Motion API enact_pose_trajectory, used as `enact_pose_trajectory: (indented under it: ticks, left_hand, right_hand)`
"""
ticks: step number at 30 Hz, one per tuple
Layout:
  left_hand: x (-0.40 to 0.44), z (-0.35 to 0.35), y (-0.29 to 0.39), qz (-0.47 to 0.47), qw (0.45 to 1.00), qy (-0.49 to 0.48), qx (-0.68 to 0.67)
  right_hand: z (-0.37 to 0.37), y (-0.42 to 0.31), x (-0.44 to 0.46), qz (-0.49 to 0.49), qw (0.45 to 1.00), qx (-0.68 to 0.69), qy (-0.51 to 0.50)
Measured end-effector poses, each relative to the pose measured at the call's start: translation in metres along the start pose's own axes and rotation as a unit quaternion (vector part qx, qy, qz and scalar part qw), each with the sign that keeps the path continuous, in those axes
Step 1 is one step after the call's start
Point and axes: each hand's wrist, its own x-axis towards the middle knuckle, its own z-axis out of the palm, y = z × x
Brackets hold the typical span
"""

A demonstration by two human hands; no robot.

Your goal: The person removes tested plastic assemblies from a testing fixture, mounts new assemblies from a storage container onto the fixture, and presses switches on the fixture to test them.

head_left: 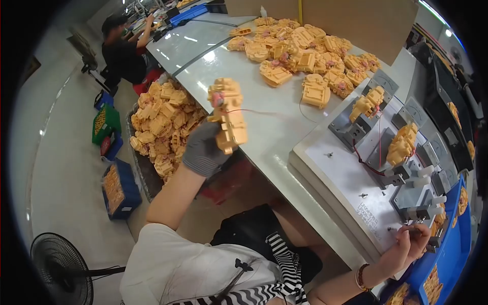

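Note:
My left hand (206,145), in a grey glove, grips a yellow plastic gear housing (231,119) above the table's near edge. A pinkish part and a thin red wire show on that housing. At the lower right, my right hand (409,244) is bare, its fingers bent together at the front end of a test fixture (351,198); what they hold, if anything, is hidden. Two similar housings, an upper one (367,104) and a lower one (402,144), sit in metal holders on the fixture, near dial meters (414,113).
Many yellow housings (305,58) lie heaped on the white table (203,56). A bin (165,127) full of them stands left of the table. Blue trays (452,254) are at the right. A fan (63,269) and a seated person (124,56) are farther left.

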Motion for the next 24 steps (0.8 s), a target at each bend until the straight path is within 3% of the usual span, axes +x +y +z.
enact_pose_trajectory:
  ticks: [4,5,10,12,13,17,23,24]
  left_hand:
    - [0.015,0.041,-0.027,-0.005,0.992,-0.036,0.118]
    - [0.021,0.037,-0.031,-0.022,0.992,-0.096,0.078]
    - [0.039,0.042,-0.050,-0.067,0.987,-0.143,-0.021]
    - [0.044,0.056,-0.050,-0.111,0.980,-0.117,-0.117]
    - [0.050,0.059,-0.050,-0.103,0.981,-0.147,-0.074]
    - [0.049,0.080,-0.054,-0.085,0.993,0.041,-0.069]
    - [0.066,0.052,-0.060,-0.179,0.965,-0.087,-0.171]
    - [0.065,0.056,-0.061,-0.166,0.970,-0.054,-0.169]
  right_hand:
    - [0.000,0.000,-0.001,-0.004,1.000,-0.024,0.010]
    - [0.000,0.002,-0.001,-0.011,1.000,-0.024,0.011]
    - [0.000,0.002,-0.001,-0.022,0.999,-0.021,0.010]
    - [0.001,0.001,-0.001,-0.025,0.999,-0.021,0.010]
    - [0.001,0.001,-0.001,-0.026,0.999,-0.021,0.009]
    - [0.003,0.000,-0.001,-0.034,0.998,-0.041,0.015]
    - [0.003,-0.001,-0.002,-0.034,0.998,-0.058,0.017]
    - [0.003,-0.001,-0.002,-0.036,0.997,-0.062,0.015]
